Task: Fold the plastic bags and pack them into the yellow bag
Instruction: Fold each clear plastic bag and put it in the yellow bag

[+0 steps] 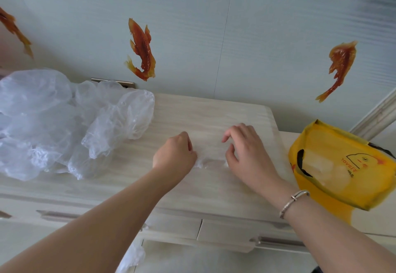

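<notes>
Both hands are working on one clear plastic bag [211,155] lying flat on the pale wood-grain tabletop [214,110]. Landmark for positions: the yellow bag [342,165].

The flat bag is lying just left of the yellow bag, barely showing against the wood; only a crinkled edge is reading clearly. The left hand [174,155] is sitting on the bag's far-left end, fingers curled under; whether they are pinching the film cannot be told. The right hand [246,150] is resting on the end nearer the yellow bag, fingers bent and loosely spread, tips touching the plastic.

The yellow bag is lying tilted at the tabletop's right edge, mouth gaping. A pile of crumpled plastic bags [64,123] is sitting well left of it.
</notes>
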`<action>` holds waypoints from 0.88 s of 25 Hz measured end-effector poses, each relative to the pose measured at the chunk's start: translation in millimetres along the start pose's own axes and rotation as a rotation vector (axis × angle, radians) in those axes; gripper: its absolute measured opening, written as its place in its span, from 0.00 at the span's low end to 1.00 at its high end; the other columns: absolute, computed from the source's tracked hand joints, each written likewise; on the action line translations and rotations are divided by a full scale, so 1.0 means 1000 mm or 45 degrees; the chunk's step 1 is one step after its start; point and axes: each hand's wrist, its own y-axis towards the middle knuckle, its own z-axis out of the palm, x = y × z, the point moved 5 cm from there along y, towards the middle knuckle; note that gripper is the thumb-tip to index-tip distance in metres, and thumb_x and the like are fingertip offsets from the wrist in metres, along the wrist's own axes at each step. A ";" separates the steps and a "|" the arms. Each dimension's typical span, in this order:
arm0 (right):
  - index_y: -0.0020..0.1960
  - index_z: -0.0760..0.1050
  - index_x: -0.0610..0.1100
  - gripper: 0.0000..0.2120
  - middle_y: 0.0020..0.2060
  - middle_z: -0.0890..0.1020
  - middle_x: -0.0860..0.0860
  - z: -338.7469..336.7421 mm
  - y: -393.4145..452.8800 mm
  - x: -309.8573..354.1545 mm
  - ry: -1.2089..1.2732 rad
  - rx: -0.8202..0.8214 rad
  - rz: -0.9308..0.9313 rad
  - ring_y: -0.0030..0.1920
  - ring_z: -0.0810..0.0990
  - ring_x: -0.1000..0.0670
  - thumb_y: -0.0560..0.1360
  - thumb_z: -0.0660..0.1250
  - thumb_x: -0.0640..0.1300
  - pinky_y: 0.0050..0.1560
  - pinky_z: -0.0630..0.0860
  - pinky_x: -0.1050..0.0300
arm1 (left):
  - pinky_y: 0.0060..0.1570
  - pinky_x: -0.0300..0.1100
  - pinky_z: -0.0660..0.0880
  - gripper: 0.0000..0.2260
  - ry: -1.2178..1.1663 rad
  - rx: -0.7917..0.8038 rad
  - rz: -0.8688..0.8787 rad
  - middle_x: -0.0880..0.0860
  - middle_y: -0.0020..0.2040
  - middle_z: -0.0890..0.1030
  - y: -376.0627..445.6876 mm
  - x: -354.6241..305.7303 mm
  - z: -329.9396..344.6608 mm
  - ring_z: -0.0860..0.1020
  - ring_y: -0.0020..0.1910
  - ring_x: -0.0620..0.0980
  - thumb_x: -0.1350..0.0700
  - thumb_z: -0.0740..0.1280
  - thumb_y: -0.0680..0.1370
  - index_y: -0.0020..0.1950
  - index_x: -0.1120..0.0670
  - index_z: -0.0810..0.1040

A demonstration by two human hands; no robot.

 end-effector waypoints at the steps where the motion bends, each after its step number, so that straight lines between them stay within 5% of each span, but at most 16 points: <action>1: 0.50 0.74 0.42 0.11 0.50 0.76 0.49 0.003 0.000 0.004 0.091 0.024 -0.063 0.53 0.73 0.46 0.71 0.59 0.33 0.52 0.71 0.51 | 0.39 0.43 0.76 0.04 -0.003 -0.001 0.002 0.50 0.44 0.79 0.000 0.000 -0.001 0.79 0.41 0.53 0.55 0.65 0.73 0.46 0.52 0.72; 3: 0.63 0.74 0.42 0.17 0.64 0.75 0.47 0.017 -0.003 0.006 0.125 0.215 -0.068 0.66 0.71 0.47 0.77 0.56 0.37 0.66 0.67 0.52 | 0.39 0.43 0.75 0.06 0.002 0.008 0.005 0.50 0.45 0.79 -0.002 -0.002 -0.002 0.79 0.42 0.53 0.55 0.65 0.72 0.47 0.52 0.72; 5: 0.77 0.56 0.46 0.23 0.77 0.57 0.50 0.037 -0.012 -0.002 0.006 0.543 0.028 0.77 0.53 0.51 0.83 0.51 0.47 0.76 0.52 0.55 | 0.39 0.43 0.75 0.07 -0.002 0.033 0.005 0.50 0.45 0.79 -0.004 -0.003 -0.003 0.79 0.42 0.53 0.55 0.65 0.72 0.48 0.52 0.72; 7: 0.79 0.42 0.52 0.28 0.78 0.43 0.54 0.048 -0.020 -0.010 -0.143 0.748 0.076 0.77 0.40 0.55 0.82 0.47 0.57 0.76 0.42 0.57 | 0.38 0.43 0.74 0.07 0.012 0.049 0.002 0.50 0.46 0.78 -0.008 -0.003 -0.004 0.78 0.43 0.54 0.56 0.65 0.72 0.48 0.52 0.71; 10: 0.78 0.38 0.55 0.33 0.77 0.38 0.57 0.048 -0.020 -0.012 -0.210 0.766 0.077 0.76 0.35 0.56 0.78 0.42 0.66 0.76 0.39 0.55 | 0.35 0.43 0.69 0.09 0.122 0.009 0.075 0.49 0.48 0.75 -0.011 -0.007 -0.012 0.76 0.45 0.53 0.60 0.64 0.73 0.50 0.52 0.67; 15: 0.78 0.36 0.55 0.35 0.76 0.36 0.57 0.048 -0.021 -0.010 -0.247 0.802 0.086 0.76 0.34 0.55 0.76 0.42 0.67 0.77 0.40 0.52 | 0.43 0.41 0.70 0.17 0.370 0.052 0.579 0.45 0.54 0.67 -0.016 -0.023 -0.012 0.67 0.54 0.47 0.66 0.62 0.73 0.56 0.47 0.72; 19: 0.79 0.40 0.51 0.41 0.78 0.42 0.57 0.037 -0.019 -0.006 -0.202 0.674 0.118 0.76 0.36 0.56 0.72 0.40 0.70 0.76 0.37 0.53 | 0.50 0.48 0.75 0.15 0.261 0.186 0.367 0.47 0.52 0.69 -0.014 -0.014 -0.010 0.70 0.54 0.51 0.63 0.61 0.74 0.55 0.48 0.75; 22: 0.74 0.60 0.48 0.35 0.73 0.63 0.53 0.012 -0.017 0.000 -0.212 0.360 0.051 0.75 0.57 0.50 0.70 0.49 0.62 0.74 0.52 0.51 | 0.48 0.44 0.76 0.15 0.109 0.261 0.165 0.52 0.54 0.75 -0.014 -0.017 -0.013 0.76 0.51 0.55 0.65 0.59 0.74 0.54 0.53 0.80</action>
